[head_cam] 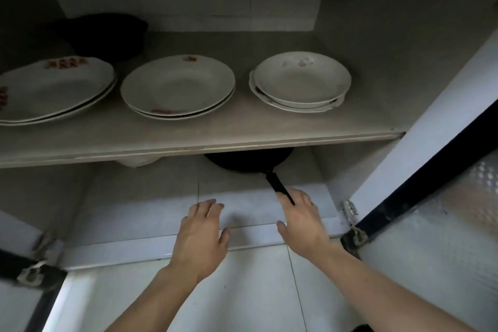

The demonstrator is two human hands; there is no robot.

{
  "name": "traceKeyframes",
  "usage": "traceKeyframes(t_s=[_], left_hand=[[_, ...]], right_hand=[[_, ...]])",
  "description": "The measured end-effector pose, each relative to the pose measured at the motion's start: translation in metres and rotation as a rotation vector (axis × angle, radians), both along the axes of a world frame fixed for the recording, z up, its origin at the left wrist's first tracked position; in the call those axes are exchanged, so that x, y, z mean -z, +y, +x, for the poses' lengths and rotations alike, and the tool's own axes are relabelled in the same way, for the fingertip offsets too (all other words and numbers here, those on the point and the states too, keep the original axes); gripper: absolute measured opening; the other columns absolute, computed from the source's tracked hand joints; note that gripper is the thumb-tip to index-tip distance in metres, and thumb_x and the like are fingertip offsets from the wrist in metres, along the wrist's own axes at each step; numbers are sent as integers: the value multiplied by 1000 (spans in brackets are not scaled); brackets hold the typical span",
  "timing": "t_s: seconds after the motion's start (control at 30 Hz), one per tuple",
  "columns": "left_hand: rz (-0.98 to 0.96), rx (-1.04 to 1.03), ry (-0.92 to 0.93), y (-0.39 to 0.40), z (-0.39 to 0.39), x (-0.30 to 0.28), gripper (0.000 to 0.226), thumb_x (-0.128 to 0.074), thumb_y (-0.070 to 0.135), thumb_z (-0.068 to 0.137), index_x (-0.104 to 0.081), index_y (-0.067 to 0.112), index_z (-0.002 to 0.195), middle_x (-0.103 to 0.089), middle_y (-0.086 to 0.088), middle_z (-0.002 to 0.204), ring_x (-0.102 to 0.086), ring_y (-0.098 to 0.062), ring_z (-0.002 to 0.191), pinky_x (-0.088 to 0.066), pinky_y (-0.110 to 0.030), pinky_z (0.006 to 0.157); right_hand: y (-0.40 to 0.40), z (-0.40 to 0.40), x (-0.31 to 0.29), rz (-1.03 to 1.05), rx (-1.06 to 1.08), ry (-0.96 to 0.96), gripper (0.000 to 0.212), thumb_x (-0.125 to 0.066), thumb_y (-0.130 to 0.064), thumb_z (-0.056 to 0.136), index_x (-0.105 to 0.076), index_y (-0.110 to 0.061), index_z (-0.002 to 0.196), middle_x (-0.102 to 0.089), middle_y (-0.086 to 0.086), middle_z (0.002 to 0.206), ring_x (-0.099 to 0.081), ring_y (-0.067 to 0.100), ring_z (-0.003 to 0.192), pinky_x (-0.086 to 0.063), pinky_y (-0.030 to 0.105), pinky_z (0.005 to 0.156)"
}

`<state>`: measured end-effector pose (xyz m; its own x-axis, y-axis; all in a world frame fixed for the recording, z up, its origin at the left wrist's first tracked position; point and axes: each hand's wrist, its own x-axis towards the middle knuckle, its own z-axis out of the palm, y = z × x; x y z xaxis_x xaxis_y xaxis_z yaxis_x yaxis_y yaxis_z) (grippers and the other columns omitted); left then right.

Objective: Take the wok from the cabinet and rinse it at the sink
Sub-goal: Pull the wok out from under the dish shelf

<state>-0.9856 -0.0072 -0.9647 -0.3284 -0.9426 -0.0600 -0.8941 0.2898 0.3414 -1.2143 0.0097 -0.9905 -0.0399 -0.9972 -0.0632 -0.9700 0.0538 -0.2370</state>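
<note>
A black wok (249,160) is sitting on the lower floor of the open cabinet (188,147), tucked back under the shelf so that only its front rim and part of its dark bowl are showing. It is resting upright, mouth facing up. Its long black handle (279,186) is sticking out from the right side of the rim, angling forward and to the right toward the cabinet's front edge. The handle's far end is lying against the fingers of the right hand (301,219), though whether those fingers are closing around it is not clear.
</note>
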Motion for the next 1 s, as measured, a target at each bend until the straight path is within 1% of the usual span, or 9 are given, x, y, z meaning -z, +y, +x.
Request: traceKeyframes(t_s=[0.1, 0.23, 0.37, 0.47, 0.6, 0.73, 0.83, 0.9, 1.0], left_hand=[[-33, 53, -16, -6, -9, 12, 50, -51, 33, 94, -43, 19, 142, -37, -1, 152, -32, -22, 138, -33, -35, 109], [-81, 85, -41, -16, -19, 21, 50, -53, 31, 93, -45, 16, 140, -40, -4, 150, -37, -26, 135, -36, -38, 106], [-75, 80, -33, -12, -15, 30, 50, -53, 31, 93, -45, 17, 141, -40, -2, 150, -35, -24, 136, -35, -37, 107], [-74, 77, -38, -9, -10, 35, 50, -56, 30, 91, -48, 16, 139, -42, -3, 149, -37, -25, 136, -37, -39, 106], [-67, 64, -53, -11, -7, 39, 51, -57, 30, 90, -49, 15, 138, -43, -4, 148, -38, -26, 135, -38, -40, 106], [-49, 85, -69, -10, -14, 41, 52, -51, 32, 94, -41, 17, 143, -35, -2, 153, -30, -23, 139, -32, -36, 109], [-48, 107, -53, -9, -22, 38, 52, -49, 32, 94, -39, 17, 144, -32, -1, 153, -28, -23, 139, -30, -35, 109], [-59, 126, -48, -9, -24, 39, 52, -52, 30, 92, -43, 15, 141, -37, -4, 150, -32, -25, 137, -34, -37, 108], [-96, 158, -60, -11, -22, 47, 48, -61, 26, 85, -54, 12, 131, -51, -8, 139, -45, -29, 126, -43, -41, 99]], right_hand=[[-15, -4, 17, 14, -20, 30, 63, -54, -20, 90, -26, -18, 147, -22, 5, 152, -20, 27, 138, -26, 38, 110], [-27, -11, 36, -20, -23, 58, 71, -56, -3, 82, -28, -17, 146, -25, 5, 149, -25, 27, 133, -35, 38, 102], [-30, -19, 52, -41, -2, -22, 77, -52, 11, 77, -30, -17, 145, -29, 4, 146, -35, 24, 123, -45, 33, 94], [-30, -19, 58, -74, 32, -97, 82, -46, 18, 75, -28, -15, 147, -27, 5, 146, -36, 22, 121, -44, 31, 98], [-25, -16, 59, -99, 61, -140, 88, -46, 21, 73, -22, -15, 150, -20, 3, 148, -29, 22, 126, -37, 27, 105], [-6, -25, 64, -132, 29, -193, 88, -42, 23, 67, -29, -13, 146, -23, 2, 146, -31, 19, 120, -32, 22, 104], [21, -35, 63, -115, 28, -196, 87, -40, 23, 63, -34, -12, 143, -24, 0, 144, -34, 17, 120, -33, 24, 107], [40, -45, 63, -111, 12, -152, 85, -43, 21, 62, -36, -13, 139, -26, -2, 140, -39, 16, 118, -36, 25, 105], [68, -60, 64, -105, -32, -139, 80, -46, 20, 59, -41, -17, 130, -31, -6, 133, -44, 15, 113, -38, 25, 101]])
